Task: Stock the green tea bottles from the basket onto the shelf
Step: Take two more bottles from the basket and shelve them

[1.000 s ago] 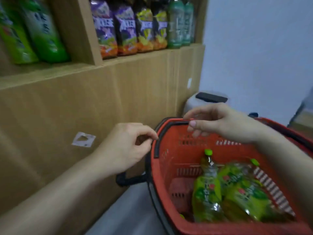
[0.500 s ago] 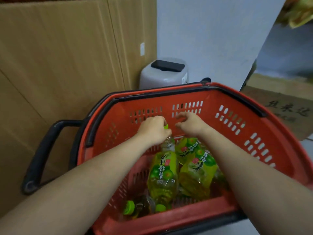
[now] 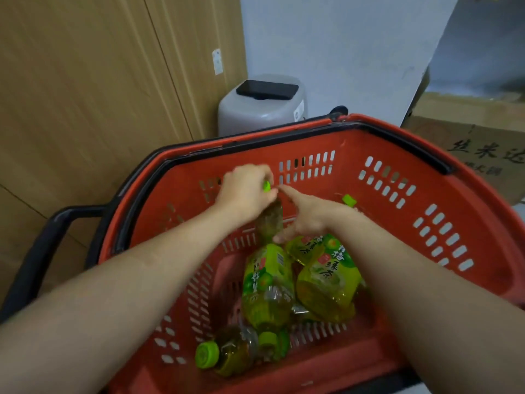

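Left hand: I am closing my fingers around the green-capped neck of a green tea bottle.
Right hand: fingers are spreading open beside it.
Basket: is holding it.
Label: 绿茶.
Cardboard box: 丝米达.

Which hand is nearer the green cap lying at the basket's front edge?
Left, by a little. Both hands, left and right, are up at the far wall, well away from that cap.

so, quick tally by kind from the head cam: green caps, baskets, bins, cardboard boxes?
Green caps: 4, one on the bottle gripped by the left hand
Red basket: 1
Grey bin: 1
Cardboard box: 1
Total: 7
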Demonstrator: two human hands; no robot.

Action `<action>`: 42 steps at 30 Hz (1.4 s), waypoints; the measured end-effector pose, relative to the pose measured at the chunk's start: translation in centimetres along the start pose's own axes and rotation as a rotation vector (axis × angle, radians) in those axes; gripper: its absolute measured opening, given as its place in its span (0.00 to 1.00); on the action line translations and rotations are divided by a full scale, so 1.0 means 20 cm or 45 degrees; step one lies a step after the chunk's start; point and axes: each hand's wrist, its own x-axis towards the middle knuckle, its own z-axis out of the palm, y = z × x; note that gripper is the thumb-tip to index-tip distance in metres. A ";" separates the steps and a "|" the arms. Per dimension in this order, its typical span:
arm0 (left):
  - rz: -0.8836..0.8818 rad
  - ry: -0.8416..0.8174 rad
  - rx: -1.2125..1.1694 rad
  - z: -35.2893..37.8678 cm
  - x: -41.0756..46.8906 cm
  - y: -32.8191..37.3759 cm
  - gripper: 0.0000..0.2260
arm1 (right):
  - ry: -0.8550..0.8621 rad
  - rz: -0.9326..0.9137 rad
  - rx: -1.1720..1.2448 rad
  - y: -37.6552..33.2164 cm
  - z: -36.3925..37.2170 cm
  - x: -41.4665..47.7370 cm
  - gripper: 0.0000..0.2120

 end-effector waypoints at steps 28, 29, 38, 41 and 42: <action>-0.149 -1.210 0.081 0.51 -0.21 0.13 0.51 | 1.036 -0.175 0.947 -0.02 -0.29 -0.14 0.33; -0.171 -1.209 0.071 0.50 -0.22 0.13 0.52 | 1.016 -0.169 0.955 -0.02 -0.29 -0.15 0.31; -0.286 -1.009 -0.076 0.40 -0.29 0.27 0.47 | 1.123 -0.222 0.969 -0.05 -0.28 -0.19 0.27; -0.123 -0.778 0.090 0.14 -0.27 0.25 0.41 | 1.287 -0.233 1.059 -0.08 -0.29 -0.20 0.30; -0.069 -0.711 0.145 0.03 -0.27 0.22 0.41 | 1.323 -0.235 1.096 -0.09 -0.29 -0.20 0.31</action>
